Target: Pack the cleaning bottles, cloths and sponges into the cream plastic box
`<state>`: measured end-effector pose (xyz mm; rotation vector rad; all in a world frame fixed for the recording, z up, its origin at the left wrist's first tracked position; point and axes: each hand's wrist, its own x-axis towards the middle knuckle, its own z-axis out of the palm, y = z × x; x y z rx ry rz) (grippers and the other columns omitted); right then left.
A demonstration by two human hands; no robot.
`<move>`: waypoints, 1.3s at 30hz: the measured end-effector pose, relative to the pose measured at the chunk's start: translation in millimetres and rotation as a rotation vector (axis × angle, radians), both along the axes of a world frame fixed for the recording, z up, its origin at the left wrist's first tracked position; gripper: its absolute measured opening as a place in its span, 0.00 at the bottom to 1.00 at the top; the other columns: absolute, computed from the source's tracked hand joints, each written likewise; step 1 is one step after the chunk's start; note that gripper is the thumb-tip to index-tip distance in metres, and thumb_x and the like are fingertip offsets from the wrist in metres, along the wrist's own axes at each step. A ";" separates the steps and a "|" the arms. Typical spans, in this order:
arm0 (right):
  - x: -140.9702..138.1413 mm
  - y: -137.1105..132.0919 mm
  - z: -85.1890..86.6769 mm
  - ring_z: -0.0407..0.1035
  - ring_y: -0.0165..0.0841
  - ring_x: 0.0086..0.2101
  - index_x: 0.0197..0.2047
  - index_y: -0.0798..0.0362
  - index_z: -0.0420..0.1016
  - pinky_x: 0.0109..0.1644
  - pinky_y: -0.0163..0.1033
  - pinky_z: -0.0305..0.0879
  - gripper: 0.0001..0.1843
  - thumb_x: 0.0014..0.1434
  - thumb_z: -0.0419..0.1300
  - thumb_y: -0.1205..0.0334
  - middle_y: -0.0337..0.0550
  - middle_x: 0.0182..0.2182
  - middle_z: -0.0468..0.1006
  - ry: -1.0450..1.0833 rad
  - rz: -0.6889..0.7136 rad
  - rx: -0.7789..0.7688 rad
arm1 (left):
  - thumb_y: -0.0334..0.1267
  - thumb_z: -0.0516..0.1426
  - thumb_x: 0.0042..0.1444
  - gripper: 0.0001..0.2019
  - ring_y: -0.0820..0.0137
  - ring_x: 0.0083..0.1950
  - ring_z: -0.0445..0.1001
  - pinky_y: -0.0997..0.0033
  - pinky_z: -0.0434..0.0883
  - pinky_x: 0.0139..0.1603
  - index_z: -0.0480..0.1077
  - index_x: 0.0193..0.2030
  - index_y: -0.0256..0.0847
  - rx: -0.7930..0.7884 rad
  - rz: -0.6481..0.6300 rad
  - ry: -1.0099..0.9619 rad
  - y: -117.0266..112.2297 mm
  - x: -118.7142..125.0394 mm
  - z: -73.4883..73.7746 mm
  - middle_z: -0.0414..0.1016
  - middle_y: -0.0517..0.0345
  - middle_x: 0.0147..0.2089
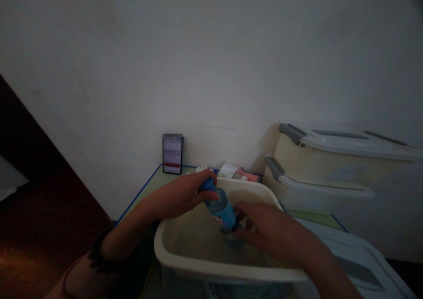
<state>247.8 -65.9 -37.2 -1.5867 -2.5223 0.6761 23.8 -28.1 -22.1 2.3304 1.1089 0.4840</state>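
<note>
A clear plastic bottle (222,211) with a blue label and blue cap is held tilted over a cream plastic tub (185,261), its lower end inside the rim. My left hand (185,193) is closed around the cap and neck at the upper end. Near the bottom, my right hand (264,226) grips the bottle's side, with the thumb below and the fingers above. Parts of the neck and base are covered by my fingers.
Behind the tub, a phone (172,154) leans upright on the wall. Several items, including a clear bottle (228,170), lie at the table's back edge. Two stacked lidded bins (317,162) stand at right, and a loose lid (343,246) lies beside the tub.
</note>
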 end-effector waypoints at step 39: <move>-4.1 0.7 6.0 0.71 0.36 0.35 0.41 0.52 0.76 0.36 0.38 0.61 0.12 0.59 0.53 0.59 0.44 0.37 0.79 0.047 0.057 0.052 | 0.32 0.51 0.54 0.06 0.70 0.29 0.70 0.73 0.59 0.28 0.69 0.32 0.40 0.204 -0.022 0.368 1.6 9.7 -7.8 0.75 0.57 0.31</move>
